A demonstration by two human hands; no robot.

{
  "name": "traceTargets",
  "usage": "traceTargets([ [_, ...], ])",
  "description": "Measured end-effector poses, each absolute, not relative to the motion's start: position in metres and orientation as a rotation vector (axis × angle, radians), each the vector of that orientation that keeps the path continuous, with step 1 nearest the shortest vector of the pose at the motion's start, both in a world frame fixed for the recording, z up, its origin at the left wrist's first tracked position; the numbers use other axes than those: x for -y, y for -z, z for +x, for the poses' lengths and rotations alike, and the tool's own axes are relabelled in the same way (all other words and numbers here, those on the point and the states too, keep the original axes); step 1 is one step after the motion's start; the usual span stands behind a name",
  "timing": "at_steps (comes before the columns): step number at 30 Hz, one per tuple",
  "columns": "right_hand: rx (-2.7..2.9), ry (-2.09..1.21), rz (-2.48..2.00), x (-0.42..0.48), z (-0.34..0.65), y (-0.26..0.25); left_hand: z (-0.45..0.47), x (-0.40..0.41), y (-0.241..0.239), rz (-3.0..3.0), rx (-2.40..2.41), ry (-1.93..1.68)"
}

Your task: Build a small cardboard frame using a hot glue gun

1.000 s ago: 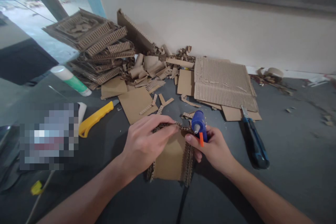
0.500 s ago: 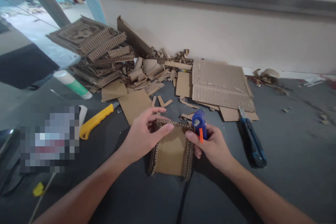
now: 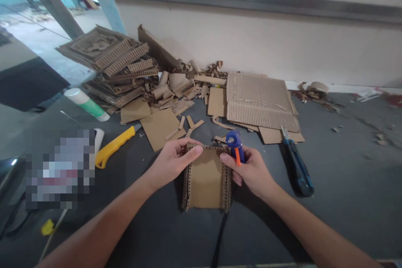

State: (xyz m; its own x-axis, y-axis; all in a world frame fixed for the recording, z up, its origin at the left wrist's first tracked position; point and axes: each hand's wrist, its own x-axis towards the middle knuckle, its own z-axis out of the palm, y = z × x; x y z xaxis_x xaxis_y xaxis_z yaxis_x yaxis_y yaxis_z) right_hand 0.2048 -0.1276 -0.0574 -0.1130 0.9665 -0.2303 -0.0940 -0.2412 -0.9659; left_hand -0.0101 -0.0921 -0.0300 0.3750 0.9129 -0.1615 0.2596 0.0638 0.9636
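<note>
A small cardboard box (image 3: 205,182) with layered corrugated walls stands on the dark table in front of me, its near side without a wall. My left hand (image 3: 176,157) grips its far left corner, thumb over the inside and fingers behind the wall. In my right hand (image 3: 249,169) is a blue glue gun (image 3: 237,144) with an orange trigger, held upright with its nozzle pointing up toward me. The right thumb also rests at the box's far right corner. A dark cord (image 3: 219,238) runs from below the box toward the table's near edge.
Left lie a yellow utility knife (image 3: 116,146), a white and green tube (image 3: 86,104) and a blurred-out object (image 3: 59,169). Behind are stacked cardboard pieces (image 3: 109,67), scraps (image 3: 172,86) and a corrugated sheet (image 3: 260,100). A blue utility knife (image 3: 297,167) lies right.
The fingers of my left hand have closed down onto the box's far left corner. The box has turned slightly and sits straighter. The glue gun has shifted a little left with my right hand.
</note>
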Motion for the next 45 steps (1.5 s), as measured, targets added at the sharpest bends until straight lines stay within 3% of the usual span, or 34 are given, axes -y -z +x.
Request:
traceTargets([
  [8, 1.069, -1.542, -1.272, 0.125, 0.207, 0.053, -0.008, 0.091, 0.033, 1.326, -1.148, -0.647],
  [17, 0.896, -1.101, -1.353, 0.105, 0.237, 0.054, -0.015, 0.086, 0.030, 1.494, -1.250, -0.451],
  [25, 1.275, -0.819, -1.674, 0.105, 0.251, 0.066, -0.018, 0.088, 0.030, 2.281, -1.355, -0.329],
  [38, 1.074, -0.904, -1.399, 0.105, 0.242, 0.066, -0.019, 0.081, 0.041, 2.441, -1.432, -0.494],
  [45, 1.030, -0.928, -1.385, 0.107, 0.240, 0.066, -0.002, 0.064, 0.025, 2.509, -1.436, -0.095],
])
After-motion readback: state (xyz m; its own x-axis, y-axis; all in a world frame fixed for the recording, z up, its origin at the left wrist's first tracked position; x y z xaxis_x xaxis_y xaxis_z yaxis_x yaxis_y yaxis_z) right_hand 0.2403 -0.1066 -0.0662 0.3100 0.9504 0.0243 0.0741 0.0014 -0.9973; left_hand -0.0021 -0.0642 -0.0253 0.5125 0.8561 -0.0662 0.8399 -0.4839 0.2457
